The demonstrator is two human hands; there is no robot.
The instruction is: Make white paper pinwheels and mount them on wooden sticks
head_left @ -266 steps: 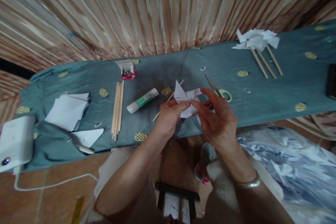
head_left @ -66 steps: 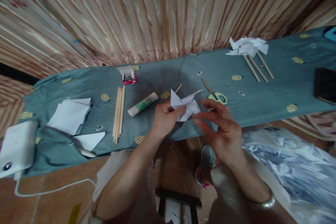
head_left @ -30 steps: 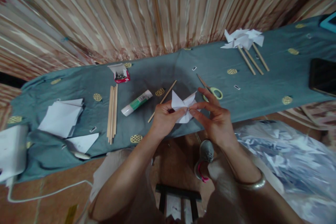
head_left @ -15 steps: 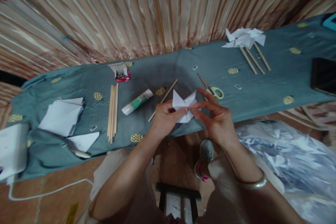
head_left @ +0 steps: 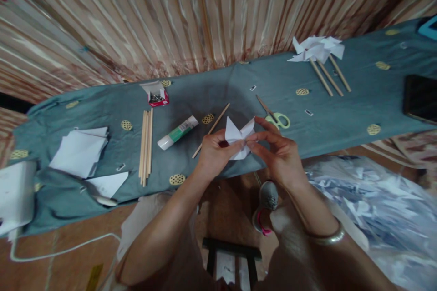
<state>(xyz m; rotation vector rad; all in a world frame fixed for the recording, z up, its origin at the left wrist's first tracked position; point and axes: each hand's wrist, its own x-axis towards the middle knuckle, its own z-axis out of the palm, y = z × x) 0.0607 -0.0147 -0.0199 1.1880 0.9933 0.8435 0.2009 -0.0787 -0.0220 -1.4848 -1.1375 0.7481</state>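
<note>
A white paper pinwheel (head_left: 234,132), folded with pointed blades, is held between my two hands above the table's near edge. My left hand (head_left: 215,154) grips its left side, with the thumb pressed at the centre. From the right, my right hand (head_left: 278,152) pinches the middle of the paper between thumb and forefinger. Whatever lies under those fingertips is too small to make out. Just left of the paper lies a single wooden stick (head_left: 218,118), partly behind my left hand. Scissors (head_left: 278,118) with pale green handles rest beyond my right hand.
On the green cloth (head_left: 191,95) lie a glue stick (head_left: 178,132), several wooden sticks (head_left: 146,145), a red box of pins (head_left: 157,95) and stacked paper (head_left: 80,150). Finished pinwheels (head_left: 317,49) lie far right, near a dark phone (head_left: 421,97). A plastic bag (head_left: 368,204) stands at lower right.
My right hand and its fingers have shifted slightly at the paper's centre. The right blade of the pinwheel is drawn in a little. Both hands keep their hold.
</note>
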